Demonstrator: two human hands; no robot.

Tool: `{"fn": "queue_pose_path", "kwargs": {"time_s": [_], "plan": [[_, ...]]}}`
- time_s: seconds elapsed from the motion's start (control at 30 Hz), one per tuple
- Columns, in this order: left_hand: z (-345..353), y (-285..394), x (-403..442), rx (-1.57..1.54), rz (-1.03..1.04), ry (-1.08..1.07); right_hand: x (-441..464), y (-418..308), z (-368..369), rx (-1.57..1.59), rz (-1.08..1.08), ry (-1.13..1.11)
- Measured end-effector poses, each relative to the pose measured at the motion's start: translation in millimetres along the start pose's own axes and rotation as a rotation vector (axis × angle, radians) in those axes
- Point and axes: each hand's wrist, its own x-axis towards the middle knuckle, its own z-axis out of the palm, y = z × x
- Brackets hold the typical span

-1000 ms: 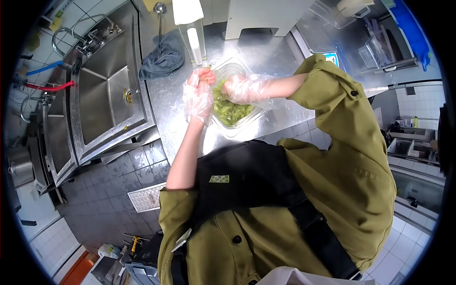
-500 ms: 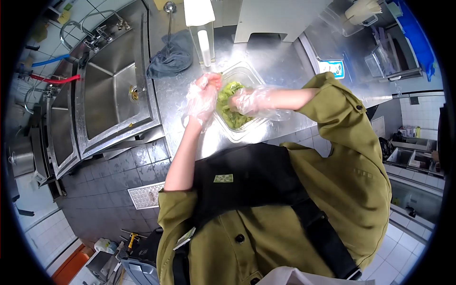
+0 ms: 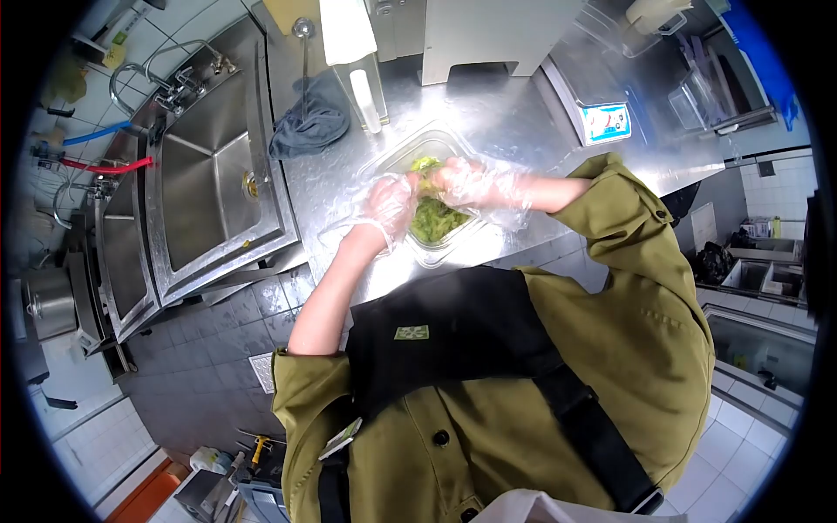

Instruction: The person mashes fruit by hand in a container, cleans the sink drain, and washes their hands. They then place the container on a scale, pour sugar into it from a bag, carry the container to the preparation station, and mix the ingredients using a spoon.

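Observation:
A clear plastic container (image 3: 453,247) stands on the steel counter in front of me, with chopped green vegetable pieces (image 3: 433,221) inside. My left hand (image 3: 390,199), in a clear plastic glove, is over the container's left side with its fingers closed. From the right, my right hand (image 3: 458,181), gloved the same way, reaches over the container, fingers pinched together. Both hands' fingertips meet above the greens at some green pieces. Exactly which fingers grip them is hard to see.
Steel sinks (image 3: 205,192) with taps are at the left. A grey-blue cloth (image 3: 311,122) and a clear dispenser with a white top (image 3: 347,33) stand behind the container. A blue-and-white label (image 3: 606,124) is at the right, near a grey metal housing (image 3: 497,35).
My left hand has moved right and down from the container's left edge to over the greens. My right hand has come up beside it. The view has shifted slightly.

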Motion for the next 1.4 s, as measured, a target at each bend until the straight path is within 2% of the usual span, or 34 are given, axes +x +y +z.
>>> {"fn": "queue_pose_path", "kwargs": {"time_s": [0.1, 0.13, 0.23, 0.3, 0.37, 0.5, 0.6, 0.7, 0.73, 0.83, 0.93, 1.0, 1.1, 1.2, 1.23, 1.3, 1.33, 1.37, 1.4], "plan": [[-7.9, 0.3, 2.4, -0.066, -0.091, 0.055, 1.8, -8.2, 0.8, -0.003, 0.119, -0.117], [-13.3, 2.2, 3.0, -0.106, -0.135, 0.073, -0.1, -8.3, 3.3, -0.192, 0.134, -0.246], [-20.2, -4.0, 3.4, -0.153, -0.072, 0.028, -2.7, -12.3, 2.8, 0.154, 0.253, -0.233], [-17.3, -7.3, 2.8, -0.166, -0.085, 0.038, -3.0, -24.0, -9.1, 0.139, 0.285, -0.066], [-16.0, -5.2, 4.1, -0.144, -0.102, 0.041, 2.7, -42.6, -23.0, 0.045, 0.32, 0.006], [-3.6, 5.3, 10.7, -0.062, -0.107, 0.104, 12.3, -65.5, -47.7, 0.828, 0.478, 0.092], [2.3, 1.1, 11.6, -0.016, -0.134, 0.097, 9.9, -46.4, -27.0, 0.733, 0.422, 0.198], [-1.2, 1.9, 11.6, 0.061, -0.151, 0.007, 7.5, -33.2, -12.8, 0.827, 0.561, 0.304], [-2.1, 3.0, 11.0, 0.09, -0.152, -0.027, 6.2, -33.9, -15.3, 0.793, 0.538, 0.326], [3.3, 3.3, 3.9, -0.117, -0.198, 0.045, 4.4, -36.5, -19.2, 0.721, 0.502, 0.383], [-1.5, 18.7, 4.3, -0.928, -0.416, -0.076, 2.5, -35.8, -13.2, 0.759, 0.491, 0.412], [-9.4, 34.7, 7.3, -0.899, -0.468, -0.065, 2.6, -37.4, -12.5, 0.861, 0.418, 0.411], [-8.0, 28.0, 8.9, -0.919, -0.477, -0.057, 3.9, -37.1, -9.2, 0.713, 0.349, 0.45], [-15.2, 16.2, 7.7, -0.932, -0.397, -0.038, 2.9, -42.0, -23.8, 0.355, 0.409, 0.42], [-20.6, 14.2, 5.6, -0.929, -0.361, -0.027, 4.2, -46.5, -32.8, 0.325, 0.45, 0.374], [-44.2, 13.0, 1.4, -0.691, -0.392, 0.149, 7.6, -53.8, -53.9, 0.259, 0.531, 0.282], [-60.6, 4.1, -3.6, -0.65, -0.294, 0.267, 8.5, -50.7, -60.1, 0.287, 0.537, 0.142], [-82.4, -3.3, -11.2, -0.458, -0.366, 0.344, 6.2, -47.7, -58.9, 0.232, 0.483, 0.015], [-102.7, -13.2, -19.0, -0.419, -0.451, 0.447, 3.4, -43.8, -55.7, 0.178, 0.428, -0.11]]}}
